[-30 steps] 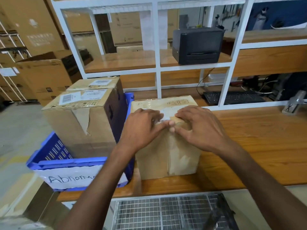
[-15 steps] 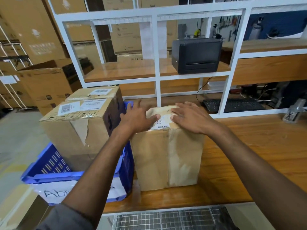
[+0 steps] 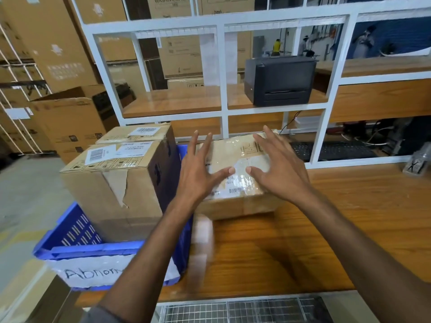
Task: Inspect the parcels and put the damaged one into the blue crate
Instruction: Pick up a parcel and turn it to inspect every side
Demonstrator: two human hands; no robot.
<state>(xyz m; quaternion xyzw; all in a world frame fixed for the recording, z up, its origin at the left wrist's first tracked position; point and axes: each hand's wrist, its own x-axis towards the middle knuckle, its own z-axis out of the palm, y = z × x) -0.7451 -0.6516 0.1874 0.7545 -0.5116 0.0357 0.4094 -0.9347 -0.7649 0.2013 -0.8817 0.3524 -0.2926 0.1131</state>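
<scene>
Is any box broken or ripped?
Yes. The front box in the blue crate has brown tape peeling off its near side, ragged and hanging loose. The parcel on the table looks whole.

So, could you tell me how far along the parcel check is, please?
Done: two boxes sit in the blue crate; the front box shows torn tape. In hand: the left hand and right hand are spread open over the parcel on the table, gripping nothing. Left: judging that parcel.
</scene>
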